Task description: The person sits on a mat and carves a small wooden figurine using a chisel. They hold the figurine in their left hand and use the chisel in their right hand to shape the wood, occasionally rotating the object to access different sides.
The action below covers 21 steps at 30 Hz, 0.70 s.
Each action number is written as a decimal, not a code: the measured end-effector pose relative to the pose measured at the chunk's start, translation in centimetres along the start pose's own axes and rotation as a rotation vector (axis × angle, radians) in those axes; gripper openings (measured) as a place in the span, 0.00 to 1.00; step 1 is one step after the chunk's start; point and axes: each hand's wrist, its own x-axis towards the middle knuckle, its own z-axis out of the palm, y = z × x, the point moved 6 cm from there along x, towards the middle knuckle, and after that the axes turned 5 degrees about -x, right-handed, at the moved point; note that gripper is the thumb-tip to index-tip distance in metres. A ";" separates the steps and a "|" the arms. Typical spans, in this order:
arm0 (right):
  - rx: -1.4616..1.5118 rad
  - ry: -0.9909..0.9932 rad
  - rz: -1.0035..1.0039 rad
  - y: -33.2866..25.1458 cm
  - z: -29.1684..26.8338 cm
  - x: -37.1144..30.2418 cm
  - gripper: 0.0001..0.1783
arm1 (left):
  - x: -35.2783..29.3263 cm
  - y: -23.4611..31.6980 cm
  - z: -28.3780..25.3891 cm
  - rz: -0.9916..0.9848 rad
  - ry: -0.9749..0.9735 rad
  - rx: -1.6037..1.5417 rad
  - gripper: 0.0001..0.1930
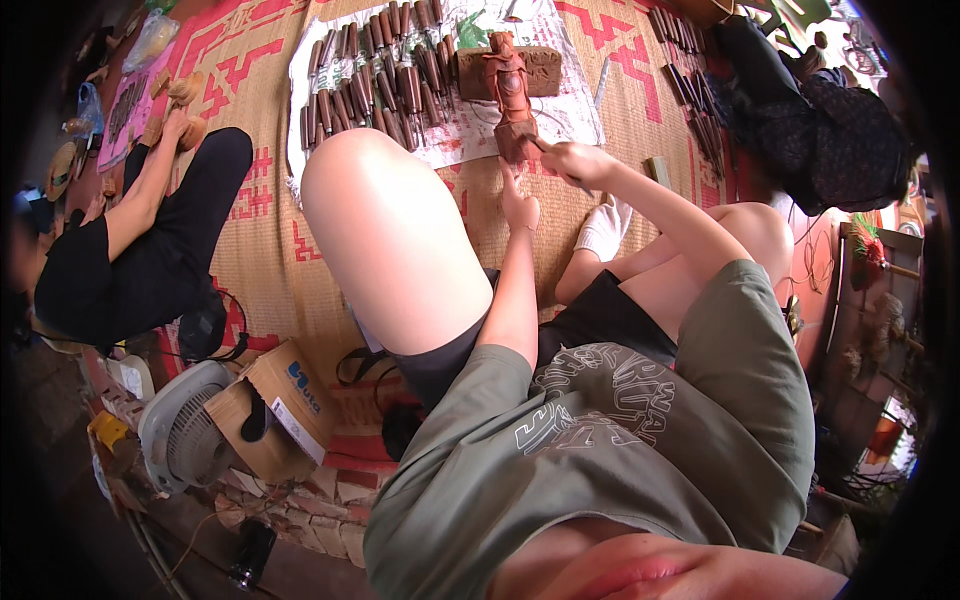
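Observation:
A reddish-brown carved wooden figurine (511, 88) on a block-like base leans back against a carved wooden block (545, 72). My left hand (521, 207) is at the near end of the base, one finger stretched up against it; its other fingers are partly hidden. To the right of the base, my right hand (578, 165) is closed round a slim carving chisel, its dark end toward the base. Behind my raised left knee, rows of dark-handled carving chisels (385, 75) lie on a white printed cloth (460, 150).
A woven mat (270, 215) with red patterns covers the floor. More chisels (690, 90) lie at the far right, near a person in dark clothes (840, 130). Another person (120, 250) works at the left with wooden pieces. Behind stand a fan (185, 425) and a cardboard box (270, 415).

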 end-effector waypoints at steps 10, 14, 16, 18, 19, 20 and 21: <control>-0.023 -0.055 0.016 -1.3 0.0 0.1 0.04 | -0.2 1.4 0.1 -0.072 -0.040 -0.218 0.49; 0.080 -0.122 -0.122 -2.7 0.6 0.6 0.04 | 0.5 -0.6 -0.3 -0.080 -0.025 -0.218 0.50; 0.016 0.019 0.033 -1.6 -2.0 1.4 0.04 | 0.4 -1.2 0.2 -0.158 -0.032 -0.202 0.50; -0.036 -0.058 0.092 -0.3 -0.7 1.2 0.04 | 0.3 -0.7 0.1 -0.114 -0.038 -0.264 0.50; -0.108 -0.085 0.098 -1.2 -0.5 0.5 0.04 | 0.4 0.7 0.1 -0.086 -0.058 -0.287 0.50; -0.084 -0.062 -0.002 -1.5 0.6 -0.6 0.04 | -0.2 1.6 0.1 -0.137 -0.057 -0.253 0.49; -0.067 -0.045 -0.113 -1.9 1.1 -1.3 0.04 | -0.1 1.5 0.0 -0.096 -0.039 -0.267 0.49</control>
